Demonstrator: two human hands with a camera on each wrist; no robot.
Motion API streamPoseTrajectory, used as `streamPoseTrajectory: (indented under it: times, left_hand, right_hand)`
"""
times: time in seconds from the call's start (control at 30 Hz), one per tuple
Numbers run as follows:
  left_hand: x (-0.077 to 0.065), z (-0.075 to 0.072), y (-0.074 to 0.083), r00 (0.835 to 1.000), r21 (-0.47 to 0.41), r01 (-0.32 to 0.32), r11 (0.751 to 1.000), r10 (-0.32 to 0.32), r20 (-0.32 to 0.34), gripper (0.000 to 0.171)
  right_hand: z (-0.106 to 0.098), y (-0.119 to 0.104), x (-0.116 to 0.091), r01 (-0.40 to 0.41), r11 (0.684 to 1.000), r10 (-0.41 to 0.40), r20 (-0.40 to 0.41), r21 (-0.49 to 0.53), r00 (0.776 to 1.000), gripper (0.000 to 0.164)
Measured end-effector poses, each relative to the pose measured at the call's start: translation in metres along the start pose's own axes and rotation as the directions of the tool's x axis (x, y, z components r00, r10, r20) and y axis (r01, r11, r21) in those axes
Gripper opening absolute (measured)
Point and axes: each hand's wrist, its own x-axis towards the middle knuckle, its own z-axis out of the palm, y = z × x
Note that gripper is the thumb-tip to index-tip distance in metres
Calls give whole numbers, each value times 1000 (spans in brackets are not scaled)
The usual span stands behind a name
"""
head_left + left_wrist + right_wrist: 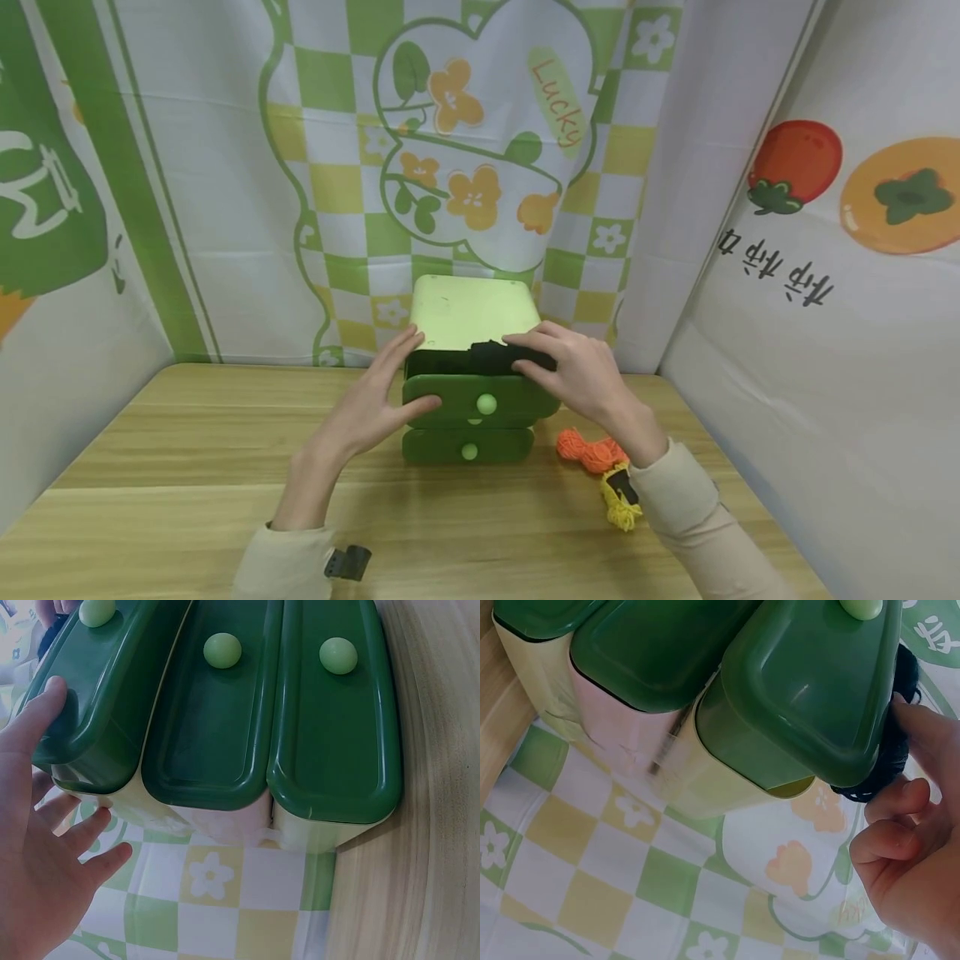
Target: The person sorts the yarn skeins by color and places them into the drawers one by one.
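Note:
A small drawer unit (476, 310) with a pale green top stands at the back of the table. Its top drawer (446, 400) is pulled partway out, showing a dark interior; the lower drawers are pushed in. Over that opening my right hand (581, 373) pinches a bundle of black yarn (491, 357) between thumb and fingers. In the right wrist view the black yarn (889, 765) hangs past the drawer front's edge. My left hand (366, 408) is at the drawer's left side, fingers spread, with its thumb (46, 709) against the green front.
Orange yarn (591, 452) and a banded yellow yarn bundle (618, 504) lie on the wooden table (187, 467), right of the drawers, beside my right forearm. A patterned cloth (330, 183) hangs close behind the unit. White printed walls stand on both sides.

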Motion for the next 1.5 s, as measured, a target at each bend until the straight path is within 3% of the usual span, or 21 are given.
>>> streamPoseTrajectory:
  times: [0.33,0.57,0.87,1.17,1.5]
  left_hand:
    - [0,0,0,1000,5,-3,1000,3,2,90]
    - [-1,-1,1,1000,0,3,1000,-3,0,90]
    - [-1,0,0,1000,1,12,1000,-12,6,89]
    - [0,-1,1,1000,3,15,1000,-15,6,90]
    - [0,-1,1,1000,6,21,1000,-21,7,89]
  right_hand:
    - [2,0,-2,-29,999,29,0,40,1000,29]
    - [1,-2,-5,-34,996,38,-46,78,998,27]
    - [5,-5,-10,41,996,-30,-131,81,991,18]
    - [5,-8,1,29,999,-27,-63,31,998,14]
    - [3,-11,13,-114,993,114,99,-12,988,8]
